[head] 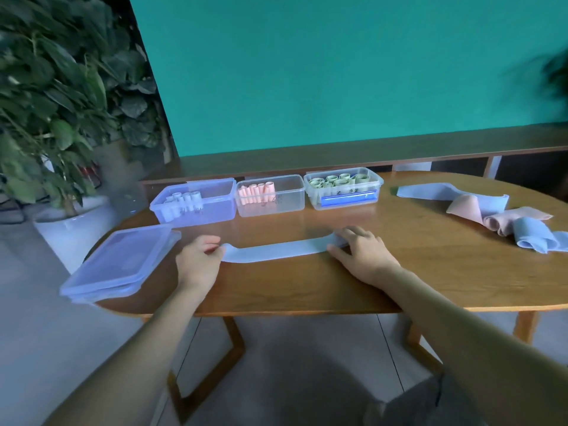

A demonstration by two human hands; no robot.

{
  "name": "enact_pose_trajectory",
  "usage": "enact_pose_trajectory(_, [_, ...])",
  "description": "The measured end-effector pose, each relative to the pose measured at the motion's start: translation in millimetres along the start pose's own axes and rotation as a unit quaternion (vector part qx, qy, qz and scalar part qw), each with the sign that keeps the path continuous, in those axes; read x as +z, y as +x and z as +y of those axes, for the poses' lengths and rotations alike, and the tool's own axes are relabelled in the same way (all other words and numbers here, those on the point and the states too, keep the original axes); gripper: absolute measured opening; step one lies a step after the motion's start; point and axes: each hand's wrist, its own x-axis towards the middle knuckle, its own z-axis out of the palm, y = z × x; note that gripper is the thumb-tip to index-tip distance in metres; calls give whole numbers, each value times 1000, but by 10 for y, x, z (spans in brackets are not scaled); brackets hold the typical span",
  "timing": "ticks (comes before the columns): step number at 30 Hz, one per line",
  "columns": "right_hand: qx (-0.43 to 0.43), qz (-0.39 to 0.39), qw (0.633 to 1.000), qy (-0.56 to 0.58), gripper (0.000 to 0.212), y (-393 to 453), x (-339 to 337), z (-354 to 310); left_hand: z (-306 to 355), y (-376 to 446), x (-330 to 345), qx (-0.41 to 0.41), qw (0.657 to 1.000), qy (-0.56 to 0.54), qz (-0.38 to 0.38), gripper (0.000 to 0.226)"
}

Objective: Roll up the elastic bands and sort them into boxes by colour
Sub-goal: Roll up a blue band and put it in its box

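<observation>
The left hand (199, 259) pinches the left end of a pale blue band (273, 249) between thumb and curled fingers, while the right hand (359, 249) lies with fingers spread flat, pressing the band's right end onto the table (307, 290). The band lies stretched out flat along the near part of the table between the two hands, slightly bowed. Rolling appears about to begin: a tidy roll likely calls for starting at the pinched end, keeping the edges square and the strip lightly taut under the flat hand, so the turns do not drift sideways into a cone. Beyond the hands stand three open boxes in a row: the blue box (196, 210) on the left holding pale rolls, the middle box (272, 198) holding pink rolls, and the right box (344, 189) holding green rolls, with a blue item showing through its front wall. The blue box is judged the destination for this band. A lid (120, 262) rests on the table's near left corner, overhanging the edge just beside the left hand, where an elbow could knock it off. At the far right lies a loose heap of unrolled bands (491, 216), blue and pink, well apart from the hands. A potted plant (55, 103) stands on the floor to the left.
</observation>
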Motion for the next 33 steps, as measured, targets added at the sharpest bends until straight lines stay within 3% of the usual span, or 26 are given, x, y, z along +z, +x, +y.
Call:
enact_pose_trajectory(7, [-41,-11,999,-5,43,116,38,19,-68,269,59,46,998,-4,31,18])
enact_pose_trajectory(14, [-147,-1,978,144,30,-213,-3,-13,13,504,194,81,996,30,27,11])
enact_pose_trajectory(21, [-190,-16,953,233,36,-364,-28,-147,318,662,368,129,992,-3,6,14])
enact_pose_trajectory(27, [-220,-98,930,277,38,-545,67,-404,586,830,489,138,988,6,-66,16])
enact_pose_trajectory(30, [-235,-107,928,270,37,-576,61,-453,550,753,494,123,981,56,-137,16])
enact_pose_trajectory(33, [-243,-104,929,260,38,-600,85,-480,508,440,423,142,971,25,-189,12])
